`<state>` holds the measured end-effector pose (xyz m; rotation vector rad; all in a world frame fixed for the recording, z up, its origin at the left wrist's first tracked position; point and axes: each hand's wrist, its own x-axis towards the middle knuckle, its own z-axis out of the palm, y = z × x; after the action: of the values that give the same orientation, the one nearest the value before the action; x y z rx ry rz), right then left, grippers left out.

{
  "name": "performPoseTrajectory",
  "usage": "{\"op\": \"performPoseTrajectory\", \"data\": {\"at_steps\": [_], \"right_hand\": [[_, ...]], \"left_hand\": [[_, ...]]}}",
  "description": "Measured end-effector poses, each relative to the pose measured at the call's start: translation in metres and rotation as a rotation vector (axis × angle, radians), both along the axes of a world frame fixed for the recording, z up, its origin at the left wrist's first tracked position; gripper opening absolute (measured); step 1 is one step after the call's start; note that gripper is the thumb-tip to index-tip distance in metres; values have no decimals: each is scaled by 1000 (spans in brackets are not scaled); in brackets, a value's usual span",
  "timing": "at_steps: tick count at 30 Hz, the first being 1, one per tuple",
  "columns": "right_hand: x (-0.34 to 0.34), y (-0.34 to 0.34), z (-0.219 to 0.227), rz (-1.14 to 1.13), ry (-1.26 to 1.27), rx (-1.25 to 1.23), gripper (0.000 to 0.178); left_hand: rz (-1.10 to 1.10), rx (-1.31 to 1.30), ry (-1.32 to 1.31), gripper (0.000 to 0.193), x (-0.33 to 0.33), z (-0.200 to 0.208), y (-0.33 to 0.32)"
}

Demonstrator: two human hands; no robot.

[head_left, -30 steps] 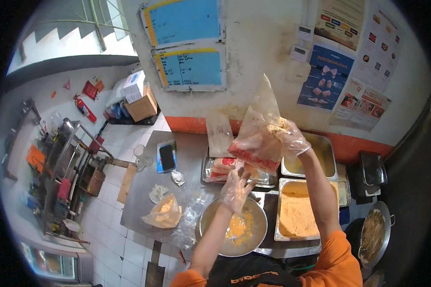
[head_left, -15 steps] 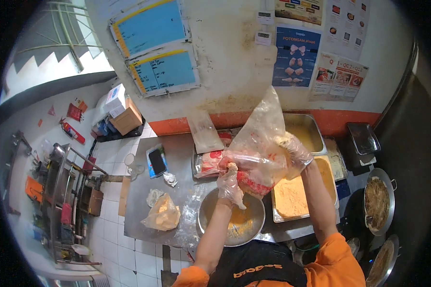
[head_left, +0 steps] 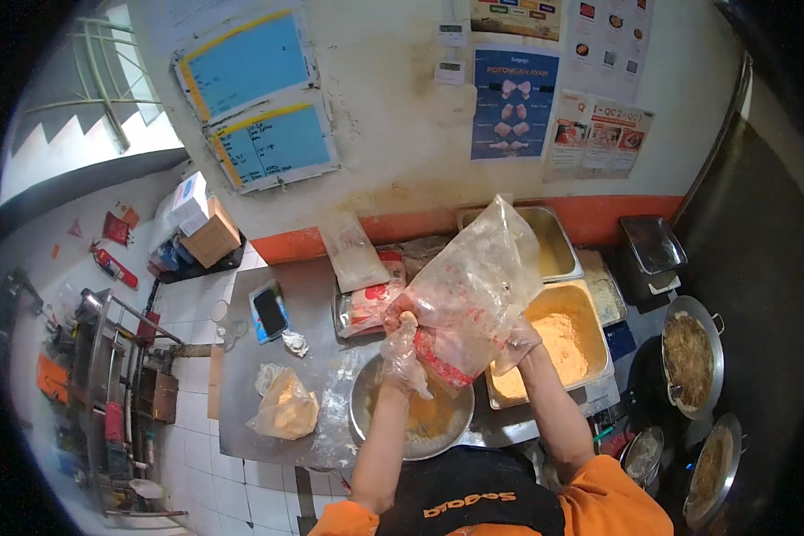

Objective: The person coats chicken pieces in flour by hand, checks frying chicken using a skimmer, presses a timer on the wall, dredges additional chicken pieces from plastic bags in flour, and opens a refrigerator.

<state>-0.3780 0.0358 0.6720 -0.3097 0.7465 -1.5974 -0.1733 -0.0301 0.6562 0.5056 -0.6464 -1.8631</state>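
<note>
A large clear plastic bag point(head_left: 487, 268) with red print and smeared, wet-looking walls is held up between both hands. My left hand point(head_left: 406, 357), in a thin clear glove, is closed on its lower left edge, thumb upward. Gloved as well, my right hand point(head_left: 516, 345) grips the lower right side; its fingertips are partly behind the film. Below the bag stands a steel bowl point(head_left: 360, 413) with yellowish residue inside. Close to my right hand, a metal pan point(head_left: 602, 368) holds orange-tinted flour point(head_left: 563, 344).
Left on the steel table point(head_left: 241, 375) lie a phone point(head_left: 270, 310), crumpled white wrap point(head_left: 296, 343) and a bag of pale yellow stuff point(head_left: 286, 406). A tray with a red-and-white packet point(head_left: 372, 304) stands behind the bowl. Woks of oil point(head_left: 688, 357) are at far right.
My right hand has come down from the bag's upper right to its lower right side. The bag now hangs flatter and more spread. The whole view has shifted slightly.
</note>
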Motion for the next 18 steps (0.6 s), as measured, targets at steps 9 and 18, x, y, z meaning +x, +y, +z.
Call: {"op": "performPoseTrajectory", "data": {"at_steps": [9, 18], "right_hand": [[-59, 59, 73, -607, 322, -115, 33], [-14, 49, 100, 142, 1365, -156, 26]], "left_hand": [[75, -156, -54, 80, 17, 23, 26], [31, -117, -135, 86, 14, 2, 24]]}}
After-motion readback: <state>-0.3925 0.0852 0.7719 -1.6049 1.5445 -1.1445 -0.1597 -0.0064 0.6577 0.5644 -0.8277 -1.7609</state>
